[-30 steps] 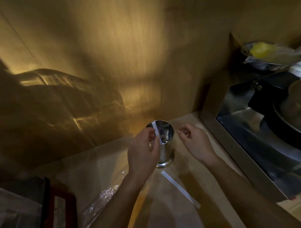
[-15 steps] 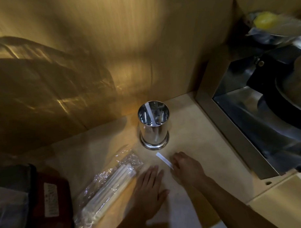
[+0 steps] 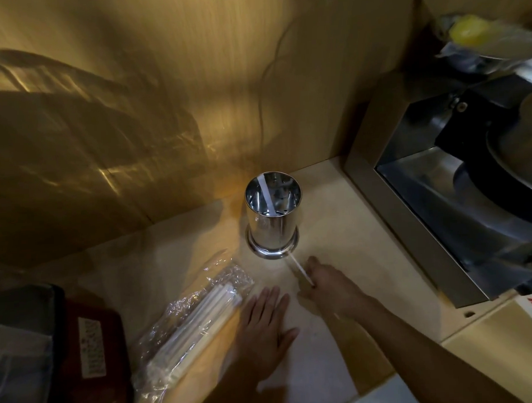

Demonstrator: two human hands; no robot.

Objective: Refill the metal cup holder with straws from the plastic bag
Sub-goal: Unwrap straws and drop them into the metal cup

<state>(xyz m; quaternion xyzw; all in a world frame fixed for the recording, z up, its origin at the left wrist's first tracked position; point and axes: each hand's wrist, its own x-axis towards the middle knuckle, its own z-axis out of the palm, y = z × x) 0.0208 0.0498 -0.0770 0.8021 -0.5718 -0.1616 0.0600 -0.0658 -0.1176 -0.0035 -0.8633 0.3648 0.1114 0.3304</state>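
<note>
A shiny metal cup holder point(image 3: 273, 228) stands upright on the wooden counter point(image 3: 343, 216) near the back wall, with one white wrapped straw leaning inside it. A clear plastic bag point(image 3: 190, 318) of white straws lies to its lower left. My right hand point(image 3: 325, 285) rests on the counter in front of the cup, fingers pinched on a loose wrapped straw point(image 3: 298, 267) whose far end points at the cup's base. My left hand point(image 3: 263, 325) lies flat, palm down, fingers spread, just right of the bag and holding nothing.
A steel-framed recess point(image 3: 388, 203) with dark equipment inside borders the counter on the right. A yellow object in plastic point(image 3: 470, 33) sits above it. A dark red pouch with a label point(image 3: 92, 349) lies at the lower left. The wooden wall stands close behind the cup.
Both hands came down from the cup's rim to the counter. My right hand closed on the loose straw and shifted it toward the cup's base. My left hand settled flat beside the bag.
</note>
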